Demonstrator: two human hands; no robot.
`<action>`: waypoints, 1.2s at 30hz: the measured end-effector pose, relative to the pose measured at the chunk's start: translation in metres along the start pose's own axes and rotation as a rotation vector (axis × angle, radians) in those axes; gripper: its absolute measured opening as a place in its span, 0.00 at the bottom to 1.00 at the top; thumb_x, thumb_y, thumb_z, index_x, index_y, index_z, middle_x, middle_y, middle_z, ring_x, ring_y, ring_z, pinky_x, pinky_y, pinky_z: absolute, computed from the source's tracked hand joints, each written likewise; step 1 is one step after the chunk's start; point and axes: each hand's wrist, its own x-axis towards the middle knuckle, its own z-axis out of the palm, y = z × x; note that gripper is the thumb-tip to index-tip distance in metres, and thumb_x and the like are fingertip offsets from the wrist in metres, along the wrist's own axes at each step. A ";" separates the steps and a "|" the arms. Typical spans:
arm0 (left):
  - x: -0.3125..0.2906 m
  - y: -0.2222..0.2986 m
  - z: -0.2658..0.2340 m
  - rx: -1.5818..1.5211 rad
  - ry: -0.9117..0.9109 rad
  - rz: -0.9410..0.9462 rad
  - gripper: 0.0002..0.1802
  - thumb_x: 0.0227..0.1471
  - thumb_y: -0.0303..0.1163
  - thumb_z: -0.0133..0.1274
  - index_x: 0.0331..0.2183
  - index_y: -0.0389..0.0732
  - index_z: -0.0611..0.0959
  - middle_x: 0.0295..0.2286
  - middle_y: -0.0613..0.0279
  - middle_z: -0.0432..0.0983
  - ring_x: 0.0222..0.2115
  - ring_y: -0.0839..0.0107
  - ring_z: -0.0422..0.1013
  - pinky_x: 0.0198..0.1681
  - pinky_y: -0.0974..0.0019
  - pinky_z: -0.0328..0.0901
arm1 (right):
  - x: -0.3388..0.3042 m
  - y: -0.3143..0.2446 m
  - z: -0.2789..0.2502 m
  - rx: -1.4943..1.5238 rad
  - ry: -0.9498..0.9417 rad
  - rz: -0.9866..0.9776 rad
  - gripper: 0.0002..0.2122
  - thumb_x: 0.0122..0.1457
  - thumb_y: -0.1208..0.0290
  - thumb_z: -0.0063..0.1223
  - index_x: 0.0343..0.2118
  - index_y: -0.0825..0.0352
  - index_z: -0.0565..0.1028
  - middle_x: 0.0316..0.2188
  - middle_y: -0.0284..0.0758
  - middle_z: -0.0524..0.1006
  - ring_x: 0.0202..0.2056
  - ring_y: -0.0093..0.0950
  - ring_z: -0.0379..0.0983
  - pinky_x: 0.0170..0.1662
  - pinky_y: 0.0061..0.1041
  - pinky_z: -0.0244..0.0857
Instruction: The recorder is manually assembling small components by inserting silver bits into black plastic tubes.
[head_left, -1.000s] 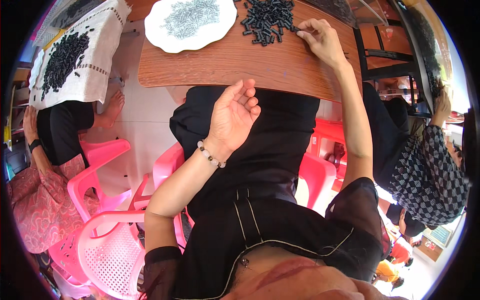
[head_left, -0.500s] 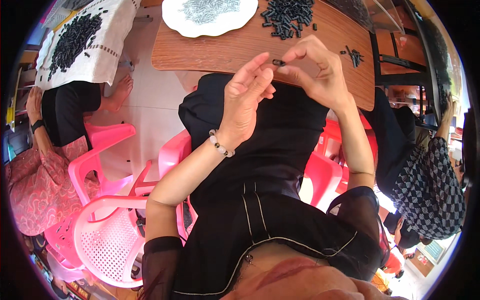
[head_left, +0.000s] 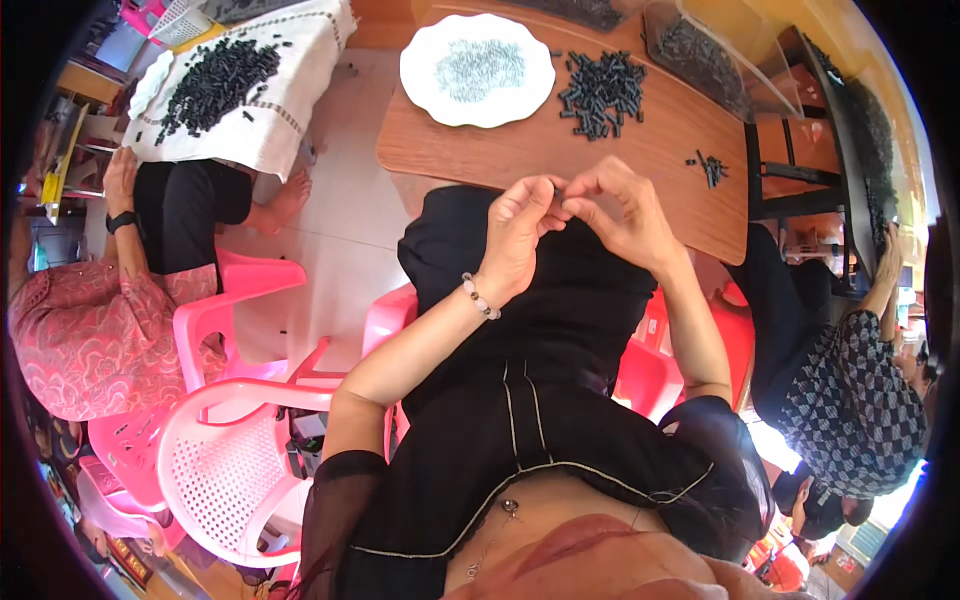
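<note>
My left hand (head_left: 518, 225) and my right hand (head_left: 628, 218) meet over my lap, just off the table's near edge. Their fingertips pinch a small black cylindrical piece (head_left: 558, 192) between them, mostly covered by the fingers. Beyond the hands, a pile of similar black cylindrical pieces (head_left: 602, 92) lies on the brown wooden table (head_left: 470, 155). Left of that pile stands a white plate (head_left: 420, 100) with a wavy rim. It holds many tiny silvery parts (head_left: 482, 68), too small to make out. A small cluster of black pieces (head_left: 711, 168) lies at the table's right.
A clear bin (head_left: 700, 60) of dark parts stands at the table's far right. To the left, a co-worker in a pink patterned top (head_left: 110, 340) sits by a cloth-covered table (head_left: 305, 60) with another black pile. Pink plastic chairs (head_left: 225, 465) stand at my left; another person (head_left: 850, 400) is at right.
My left fingers have closed in on the black piece that my right hand was holding up. Both hands sit lower in view, and the view has shifted, showing more of the table.
</note>
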 end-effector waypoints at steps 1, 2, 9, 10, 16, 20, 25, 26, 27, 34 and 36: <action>-0.001 0.000 0.001 -0.004 -0.013 -0.007 0.17 0.57 0.44 0.52 0.37 0.39 0.78 0.30 0.68 0.77 0.28 0.82 0.71 0.34 0.76 0.65 | -0.004 0.001 0.001 0.016 -0.002 0.033 0.07 0.50 0.74 0.62 0.31 0.68 0.77 0.27 0.35 0.76 0.33 0.30 0.71 0.38 0.27 0.63; -0.002 0.000 0.003 0.014 -0.008 -0.011 0.17 0.58 0.45 0.51 0.37 0.40 0.78 0.31 0.69 0.76 0.27 0.83 0.69 0.33 0.77 0.64 | -0.008 0.000 0.002 -0.003 -0.015 0.057 0.06 0.51 0.75 0.62 0.31 0.70 0.77 0.28 0.35 0.75 0.33 0.28 0.72 0.39 0.26 0.66; -0.003 -0.001 0.007 0.081 -0.044 -0.039 0.17 0.58 0.46 0.50 0.36 0.42 0.78 0.30 0.70 0.75 0.22 0.86 0.64 0.27 0.79 0.59 | -0.032 0.004 0.012 0.124 0.033 0.138 0.06 0.54 0.76 0.60 0.30 0.72 0.76 0.29 0.35 0.74 0.33 0.23 0.72 0.38 0.23 0.69; -0.004 0.000 0.006 0.085 -0.052 -0.047 0.17 0.58 0.46 0.50 0.36 0.42 0.78 0.30 0.70 0.75 0.22 0.86 0.64 0.27 0.79 0.59 | -0.033 0.002 0.013 0.123 0.044 0.143 0.06 0.54 0.76 0.60 0.30 0.72 0.76 0.29 0.35 0.74 0.33 0.23 0.72 0.38 0.23 0.69; -0.006 -0.001 0.007 0.146 -0.056 -0.068 0.15 0.59 0.44 0.50 0.36 0.42 0.78 0.30 0.71 0.74 0.21 0.87 0.62 0.26 0.79 0.57 | -0.041 -0.006 0.016 0.124 0.081 0.179 0.06 0.52 0.74 0.61 0.29 0.69 0.77 0.26 0.33 0.76 0.32 0.26 0.70 0.39 0.25 0.63; -0.003 -0.007 0.005 0.199 -0.084 -0.096 0.15 0.59 0.45 0.50 0.34 0.42 0.79 0.28 0.73 0.74 0.20 0.87 0.62 0.25 0.80 0.57 | -0.051 -0.002 0.017 0.105 0.086 0.196 0.05 0.52 0.74 0.61 0.30 0.69 0.77 0.28 0.33 0.77 0.32 0.25 0.70 0.40 0.25 0.64; 0.003 -0.015 0.013 0.191 -0.119 -0.112 0.13 0.58 0.41 0.51 0.35 0.41 0.79 0.28 0.70 0.75 0.21 0.85 0.63 0.25 0.79 0.57 | -0.067 -0.004 0.018 0.199 0.197 0.160 0.05 0.52 0.74 0.60 0.30 0.69 0.77 0.28 0.34 0.77 0.32 0.26 0.72 0.38 0.25 0.65; 0.002 -0.012 0.014 0.166 -0.089 -0.086 0.12 0.58 0.38 0.51 0.36 0.38 0.79 0.30 0.66 0.75 0.26 0.80 0.68 0.29 0.76 0.63 | -0.064 -0.007 0.018 0.182 0.165 0.140 0.04 0.53 0.75 0.59 0.30 0.68 0.77 0.28 0.35 0.77 0.32 0.27 0.73 0.37 0.25 0.66; 0.000 -0.009 0.012 0.156 -0.070 -0.063 0.12 0.59 0.36 0.50 0.37 0.36 0.79 0.32 0.63 0.75 0.33 0.75 0.71 0.37 0.72 0.67 | -0.063 -0.002 0.024 0.209 0.149 0.078 0.04 0.53 0.74 0.58 0.30 0.67 0.78 0.28 0.36 0.77 0.32 0.29 0.74 0.36 0.27 0.67; 0.005 -0.002 0.001 0.034 -0.039 -0.157 0.12 0.61 0.39 0.48 0.36 0.40 0.76 0.30 0.66 0.72 0.32 0.74 0.70 0.38 0.68 0.67 | -0.058 -0.001 0.029 0.118 0.139 -0.095 0.05 0.53 0.70 0.58 0.29 0.66 0.77 0.28 0.36 0.74 0.34 0.34 0.73 0.38 0.32 0.67; 0.007 -0.006 0.014 0.024 -0.067 -0.195 0.12 0.61 0.39 0.48 0.36 0.40 0.76 0.30 0.66 0.72 0.31 0.73 0.70 0.36 0.67 0.67 | -0.066 0.002 0.022 0.066 0.190 -0.078 0.06 0.53 0.68 0.58 0.29 0.65 0.77 0.27 0.35 0.74 0.34 0.34 0.71 0.38 0.33 0.65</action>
